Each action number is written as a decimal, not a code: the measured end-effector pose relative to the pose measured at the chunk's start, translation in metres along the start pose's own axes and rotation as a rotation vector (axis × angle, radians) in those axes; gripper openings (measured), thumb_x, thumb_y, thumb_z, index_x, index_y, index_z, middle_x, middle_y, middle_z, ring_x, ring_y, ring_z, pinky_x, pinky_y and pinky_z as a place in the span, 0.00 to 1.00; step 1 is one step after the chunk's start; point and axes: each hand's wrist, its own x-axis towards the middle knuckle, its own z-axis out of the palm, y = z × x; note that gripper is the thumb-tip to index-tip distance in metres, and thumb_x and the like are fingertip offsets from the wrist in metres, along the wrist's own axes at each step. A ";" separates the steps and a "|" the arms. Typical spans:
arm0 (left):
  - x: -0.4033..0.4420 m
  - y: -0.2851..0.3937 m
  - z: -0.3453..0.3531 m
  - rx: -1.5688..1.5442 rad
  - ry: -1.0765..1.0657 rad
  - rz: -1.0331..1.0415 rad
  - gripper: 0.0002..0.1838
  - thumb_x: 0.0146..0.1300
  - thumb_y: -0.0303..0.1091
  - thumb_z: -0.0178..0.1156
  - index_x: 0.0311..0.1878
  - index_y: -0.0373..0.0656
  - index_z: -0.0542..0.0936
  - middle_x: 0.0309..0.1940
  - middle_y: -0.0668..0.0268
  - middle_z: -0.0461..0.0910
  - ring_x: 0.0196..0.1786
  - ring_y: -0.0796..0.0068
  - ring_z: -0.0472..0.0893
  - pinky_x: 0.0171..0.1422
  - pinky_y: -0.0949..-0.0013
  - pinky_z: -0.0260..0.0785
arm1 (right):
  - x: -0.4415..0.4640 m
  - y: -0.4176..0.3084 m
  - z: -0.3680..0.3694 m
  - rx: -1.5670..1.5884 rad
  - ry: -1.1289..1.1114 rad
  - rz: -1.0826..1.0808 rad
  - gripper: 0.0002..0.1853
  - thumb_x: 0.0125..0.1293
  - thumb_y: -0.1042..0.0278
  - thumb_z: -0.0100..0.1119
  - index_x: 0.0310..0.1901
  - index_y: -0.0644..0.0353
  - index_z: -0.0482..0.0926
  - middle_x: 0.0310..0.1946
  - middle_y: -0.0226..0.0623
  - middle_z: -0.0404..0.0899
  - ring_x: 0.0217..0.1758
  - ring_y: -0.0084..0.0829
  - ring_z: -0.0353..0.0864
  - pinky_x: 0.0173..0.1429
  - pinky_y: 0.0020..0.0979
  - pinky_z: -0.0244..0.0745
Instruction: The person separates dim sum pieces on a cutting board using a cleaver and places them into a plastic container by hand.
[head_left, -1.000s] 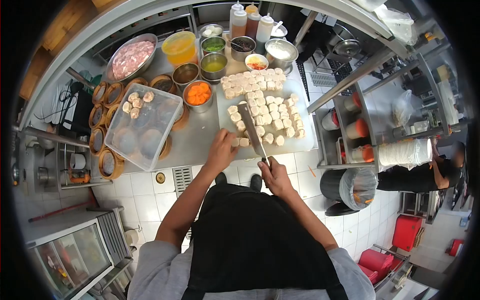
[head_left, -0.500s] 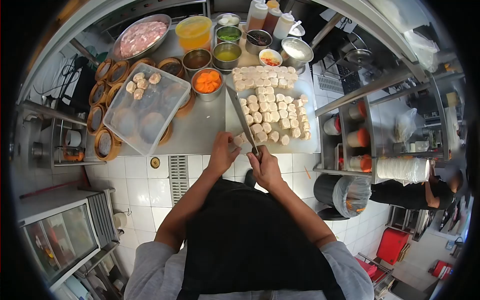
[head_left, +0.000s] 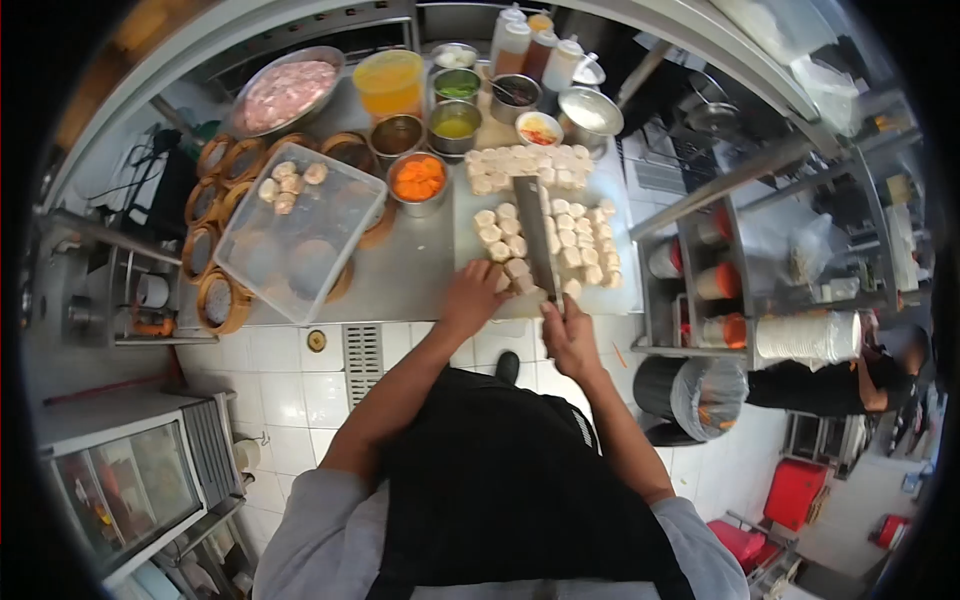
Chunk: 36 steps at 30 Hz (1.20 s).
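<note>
My right hand (head_left: 570,338) is closed round the handle of a wide-bladed knife (head_left: 538,235). The blade lies among rows of pale round dough pieces (head_left: 576,240) on a whitish board (head_left: 625,290). At the board's near left edge, my left hand (head_left: 474,298) touches the nearest pieces; whether its fingers grip one is unclear. Left of the board, a clear plastic container (head_left: 300,232) holds several filled pieces (head_left: 286,186) in its upper corner.
Round steamer baskets (head_left: 222,302) surround the container. Behind are a bowl of raw meat (head_left: 290,92), a tub of yellow liquid (head_left: 388,85), a carrot bowl (head_left: 418,180) and squeeze bottles (head_left: 512,45). A person (head_left: 820,387) stands at far right.
The knife blade has moved right, from the left edge of the pieces to between their rows. My left hand has moved slightly right, and its fingers now reach over the nearest pieces.
</note>
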 end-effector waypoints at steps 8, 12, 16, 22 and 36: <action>0.003 -0.082 -0.159 0.019 0.499 -0.278 0.24 0.69 0.44 0.75 0.56 0.35 0.81 0.45 0.49 0.80 0.46 0.44 0.81 0.51 0.48 0.74 | -0.023 0.009 -0.039 0.094 0.043 0.079 0.21 0.86 0.52 0.55 0.42 0.65 0.75 0.19 0.34 0.78 0.17 0.24 0.76 0.23 0.32 0.72; 0.028 -0.076 -0.209 0.558 0.529 -0.130 0.26 0.71 0.40 0.71 0.65 0.31 0.80 0.58 0.44 0.80 0.61 0.44 0.78 0.65 0.46 0.70 | -0.029 0.022 -0.053 0.093 0.090 0.089 0.22 0.86 0.51 0.55 0.40 0.64 0.74 0.19 0.34 0.78 0.17 0.24 0.75 0.23 0.32 0.71; 0.040 -0.048 -0.110 0.078 0.111 0.197 0.26 0.66 0.30 0.68 0.67 0.34 0.80 0.65 0.49 0.79 0.67 0.46 0.75 0.73 0.45 0.67 | -0.035 0.027 -0.055 0.163 0.098 0.110 0.22 0.86 0.51 0.55 0.44 0.67 0.73 0.21 0.36 0.79 0.18 0.24 0.77 0.24 0.33 0.73; 0.048 0.012 -0.027 0.124 -0.095 0.389 0.28 0.56 0.24 0.70 0.63 0.39 0.81 0.59 0.55 0.77 0.65 0.49 0.76 0.69 0.49 0.70 | -0.048 0.021 -0.045 0.093 0.038 0.107 0.24 0.84 0.48 0.58 0.50 0.68 0.78 0.23 0.40 0.82 0.23 0.31 0.81 0.33 0.37 0.78; -0.014 0.023 -0.007 -0.281 0.077 -0.159 0.22 0.59 0.26 0.76 0.53 0.36 0.76 0.47 0.51 0.78 0.49 0.48 0.83 0.54 0.51 0.77 | -0.029 0.018 -0.007 -0.151 -0.037 -0.142 0.19 0.81 0.57 0.61 0.54 0.69 0.76 0.33 0.59 0.86 0.38 0.64 0.87 0.45 0.54 0.80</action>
